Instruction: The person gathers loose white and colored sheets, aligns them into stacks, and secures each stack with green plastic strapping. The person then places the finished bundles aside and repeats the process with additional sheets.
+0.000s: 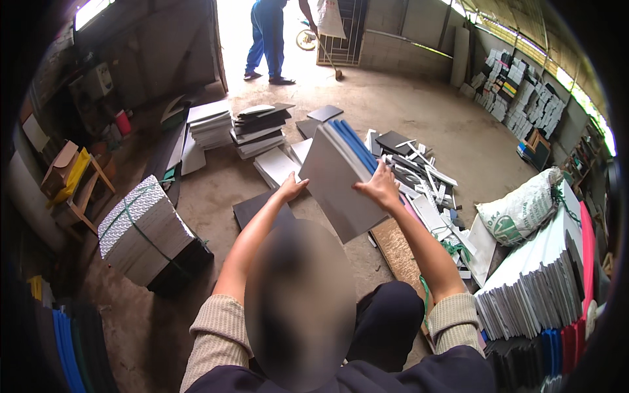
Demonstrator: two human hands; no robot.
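Note:
Between my two hands a stack of thick rectangular sheets [341, 190] is held up on edge and tilted. They look like foam, with a light grey face toward me and blue sheets on the far side. My left hand [293, 188] grips the stack's left edge, thumb on the near face. On the right edge, my right hand [381, 188] is closed around the sheets with its thumb across the grey face. Beneath and beyond the left hand lie white sheets [275, 165] and a dark sheet [262, 208] on the floor.
A scrap pile of strips [419, 173] lies beyond my right hand. A tied white bundle [147, 229] stands at left; stacked sheets [531, 288] and a filled sack [521, 206] are at right. Farther off are two sheet piles [209, 128] and a person in blue trousers [265, 39] with a broom.

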